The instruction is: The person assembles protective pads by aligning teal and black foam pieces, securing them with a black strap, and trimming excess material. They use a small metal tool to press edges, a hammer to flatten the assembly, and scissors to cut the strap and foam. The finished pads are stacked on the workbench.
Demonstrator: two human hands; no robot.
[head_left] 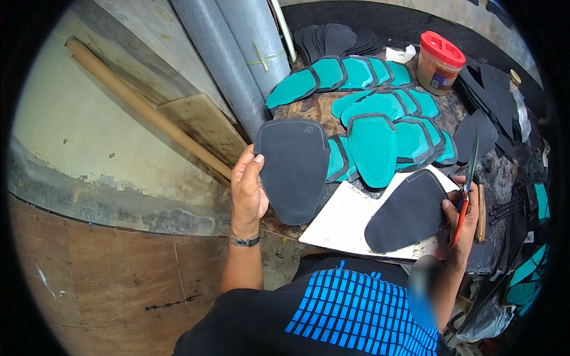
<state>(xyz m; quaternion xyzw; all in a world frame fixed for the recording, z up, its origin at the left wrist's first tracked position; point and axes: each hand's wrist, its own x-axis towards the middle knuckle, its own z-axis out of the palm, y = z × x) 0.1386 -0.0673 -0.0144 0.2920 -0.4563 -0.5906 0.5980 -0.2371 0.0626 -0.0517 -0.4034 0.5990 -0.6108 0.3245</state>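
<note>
The left hand (248, 191) grips a dark grey shield-shaped foam piece (292, 169), raised left of the white board (344, 221). The right hand (460, 222) clasps red-handled scissors (466, 190) beside another dark piece (407, 212) lying on that board.

Matt black foam-like piece (294, 169), matt teal-faced pieces (373, 148), glossy orange-handled metal scissors (466, 190).

A small craft workshop, probably for cutting shoe or leather parts. The dark, stained worktop (309, 110) carries overlapping rows of teal cut pieces (373, 148) with dark edges, stacks of black cut pieces (338, 40), a white cutting board (344, 216) and a red-lidded plastic jar (439, 62). Grey rolls of sheet material (228, 65) and a cardboard tube (142, 107) lean against a rough, stained wall (77, 130), above a worn plywood floor (107, 279).
</note>
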